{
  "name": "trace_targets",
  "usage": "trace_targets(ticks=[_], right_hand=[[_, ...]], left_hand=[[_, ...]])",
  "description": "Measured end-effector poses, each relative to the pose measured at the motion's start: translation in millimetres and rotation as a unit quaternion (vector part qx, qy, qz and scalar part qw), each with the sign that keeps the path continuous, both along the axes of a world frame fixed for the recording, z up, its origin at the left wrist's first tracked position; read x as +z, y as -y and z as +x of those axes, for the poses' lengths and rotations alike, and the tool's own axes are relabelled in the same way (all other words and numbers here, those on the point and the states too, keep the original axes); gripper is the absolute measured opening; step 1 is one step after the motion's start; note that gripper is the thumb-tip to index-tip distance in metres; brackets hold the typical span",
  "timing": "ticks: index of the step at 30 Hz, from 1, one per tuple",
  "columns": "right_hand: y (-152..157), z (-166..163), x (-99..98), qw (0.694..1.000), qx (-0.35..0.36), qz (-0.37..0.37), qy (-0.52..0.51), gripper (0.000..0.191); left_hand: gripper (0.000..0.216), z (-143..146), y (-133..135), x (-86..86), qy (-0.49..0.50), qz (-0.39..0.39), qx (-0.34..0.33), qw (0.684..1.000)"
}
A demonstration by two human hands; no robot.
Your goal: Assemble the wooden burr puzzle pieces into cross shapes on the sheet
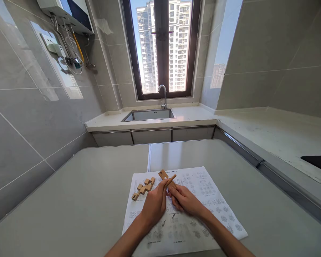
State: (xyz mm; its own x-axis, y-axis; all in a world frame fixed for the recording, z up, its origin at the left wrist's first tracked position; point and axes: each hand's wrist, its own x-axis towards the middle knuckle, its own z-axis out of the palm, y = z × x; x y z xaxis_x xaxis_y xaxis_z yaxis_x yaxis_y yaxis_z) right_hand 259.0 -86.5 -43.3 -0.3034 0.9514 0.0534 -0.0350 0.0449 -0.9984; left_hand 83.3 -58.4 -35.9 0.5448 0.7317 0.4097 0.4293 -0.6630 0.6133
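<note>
My left hand (155, 205) is closed around a thin wooden stick (172, 178), which points up and to the right. My right hand (187, 200) grips a flat wooden piece (163, 174) with a dark mark near its far end. The stick crosses in front of this piece, and whether the two touch cannot be made out. Both hands meet over a large printed paper sheet (216, 210) covered in small line drawings. Left of my hands, several small notched wooden blocks (142, 190) lie in a loose group on the paper; the nearest one has a dark mark.
The sheet lies on a pale table (96, 200) with a seam down its far half. Beyond are a counter (195, 113), a sink (152, 115) and a tap (164, 94) under a window. Another counter runs along the right; a water heater (69, 14) hangs upper left.
</note>
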Motion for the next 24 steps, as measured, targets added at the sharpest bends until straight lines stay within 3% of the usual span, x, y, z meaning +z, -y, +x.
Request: trace_targets(ticks=[10,14,18,24], right_hand=[[1,1,2.0,1.0,0.006,-0.012,0.004,0.054],[-1,9,9.3,0.994,-0.104,0.029,0.03,0.049],[-4,16,1.4,0.938,-0.291,0.087,0.168,0.04],[-2,13,-18.1,0.877,-0.288,0.159,0.351,0.019]], left_hand=[[0.041,-3,-1,1.7,0.02,-0.009,-0.021,1.0],[0.039,-3,-3,-1.4,0.057,-0.037,0.037,0.997],[0.036,-2,-5,0.5,0.099,-0.063,0.058,0.991],[0.034,0,-6,7.4,0.137,-0.121,0.058,0.982]])
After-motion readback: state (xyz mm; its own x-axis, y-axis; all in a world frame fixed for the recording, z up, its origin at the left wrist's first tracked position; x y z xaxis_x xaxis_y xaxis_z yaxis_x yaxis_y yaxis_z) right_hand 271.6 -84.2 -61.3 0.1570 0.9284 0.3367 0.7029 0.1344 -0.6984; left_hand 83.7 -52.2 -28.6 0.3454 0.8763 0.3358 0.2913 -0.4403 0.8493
